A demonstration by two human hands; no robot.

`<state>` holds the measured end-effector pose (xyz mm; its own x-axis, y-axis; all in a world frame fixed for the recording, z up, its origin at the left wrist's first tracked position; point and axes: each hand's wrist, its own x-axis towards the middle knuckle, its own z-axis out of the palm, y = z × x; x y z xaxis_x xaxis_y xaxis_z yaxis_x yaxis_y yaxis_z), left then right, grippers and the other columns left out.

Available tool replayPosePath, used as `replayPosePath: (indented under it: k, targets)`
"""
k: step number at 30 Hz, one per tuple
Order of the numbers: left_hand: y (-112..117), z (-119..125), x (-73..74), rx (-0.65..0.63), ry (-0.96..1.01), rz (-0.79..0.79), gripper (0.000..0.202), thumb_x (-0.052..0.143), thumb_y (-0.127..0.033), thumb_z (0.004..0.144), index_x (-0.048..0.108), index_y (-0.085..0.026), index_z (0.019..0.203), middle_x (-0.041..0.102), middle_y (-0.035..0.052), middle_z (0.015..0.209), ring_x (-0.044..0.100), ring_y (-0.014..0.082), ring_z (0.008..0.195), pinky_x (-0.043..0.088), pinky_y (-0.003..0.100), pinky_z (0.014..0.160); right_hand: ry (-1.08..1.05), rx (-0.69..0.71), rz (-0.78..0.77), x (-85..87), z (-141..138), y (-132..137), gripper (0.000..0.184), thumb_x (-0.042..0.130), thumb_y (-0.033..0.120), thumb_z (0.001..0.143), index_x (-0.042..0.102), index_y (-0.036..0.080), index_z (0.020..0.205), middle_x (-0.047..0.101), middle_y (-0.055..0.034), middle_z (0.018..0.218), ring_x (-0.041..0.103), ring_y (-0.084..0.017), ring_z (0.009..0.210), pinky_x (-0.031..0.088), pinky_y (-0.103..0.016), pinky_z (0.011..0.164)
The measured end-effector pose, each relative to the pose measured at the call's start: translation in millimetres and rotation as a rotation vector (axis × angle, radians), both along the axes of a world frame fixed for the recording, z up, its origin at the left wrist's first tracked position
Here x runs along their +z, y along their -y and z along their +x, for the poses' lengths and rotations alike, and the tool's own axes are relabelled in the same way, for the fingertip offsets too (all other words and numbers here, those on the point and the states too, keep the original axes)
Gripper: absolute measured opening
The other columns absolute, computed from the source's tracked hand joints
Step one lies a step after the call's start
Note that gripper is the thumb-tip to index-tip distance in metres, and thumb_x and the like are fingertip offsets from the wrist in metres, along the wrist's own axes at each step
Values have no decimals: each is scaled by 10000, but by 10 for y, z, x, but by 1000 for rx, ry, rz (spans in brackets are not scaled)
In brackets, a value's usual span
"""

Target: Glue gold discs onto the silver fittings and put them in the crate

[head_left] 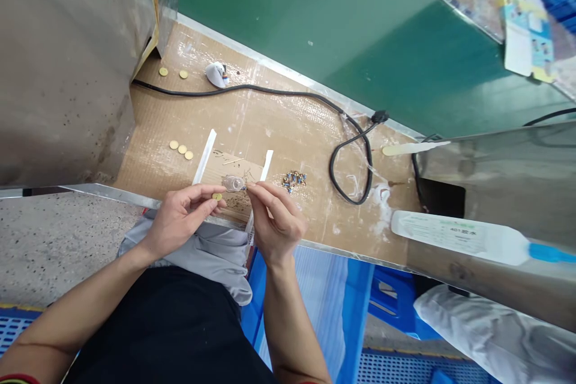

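My left hand [180, 216] is closed, pinching a small round gold disc [217, 197] between thumb and fingers above the cardboard pad [252, 169]. My right hand [276, 216] is in a pinch too, its fingertips touching or very near a small clear plastic piece [233, 183]. Whatever sits between those right fingertips is too small to name. Several little blue and brass-coloured parts [294, 179] lie in a cluster to the right of the pad. A thin wooden stick [233, 161] rests on the pad, just beyond the clear piece.
More gold discs [182, 149] lie to the left and at the back left. A black cable [288, 93] runs across the back and loops on the right. A white bottle with a blue tip [463, 237] lies at the right edge, below a pale nozzle [411, 148]. Metal panels [67, 54] flank the bench.
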<state>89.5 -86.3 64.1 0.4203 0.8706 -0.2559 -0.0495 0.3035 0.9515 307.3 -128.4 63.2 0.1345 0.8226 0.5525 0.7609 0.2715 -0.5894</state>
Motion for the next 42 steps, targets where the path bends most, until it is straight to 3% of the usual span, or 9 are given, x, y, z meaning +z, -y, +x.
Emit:
replayPosePath:
  k: [14,19,31,37,42]
  targets:
    - [-9,-1,29,-1,0,14,280,764,-280,1089,857,-220,1346,905,56,1087,864,170,966,715,249,926,-94,-9,-60,18,-3,-33,243,759,95,1062,874,284,1163,879,-35,1105,852,-198,1024,719,-350,916]
    - [1,1,19,-4,7,1,293,769,-288,1090,849,-222,1363,905,54,1094,862,166,981,708,242,932,-68,-84,-43,34,-2,-32,190,778,150,1067,878,286,1155,880,-38,1102,858,-209,1017,725,-359,914]
    - [-1,11,22,3,-2,-8,312,789,-327,1078,844,-214,1364,906,65,1095,869,195,990,720,306,958,63,-63,43,-28,22,-36,311,758,90,1058,871,303,1255,880,-43,1141,859,-205,1028,715,-346,933]
    - [59,32,34,3,-4,-13,327,775,-353,1092,839,-217,1383,911,75,1153,887,222,1027,729,335,993,-108,-153,64,104,-107,99,273,822,116,1026,883,310,1207,880,-33,1096,864,-221,1013,733,-376,919]
    - [90,45,127,-34,-100,80,299,778,-348,1098,852,-275,1378,913,29,1162,890,209,1032,713,277,963,-224,-48,41,159,-294,229,382,836,42,991,868,320,1252,882,-21,1137,864,-201,1021,736,-344,908]
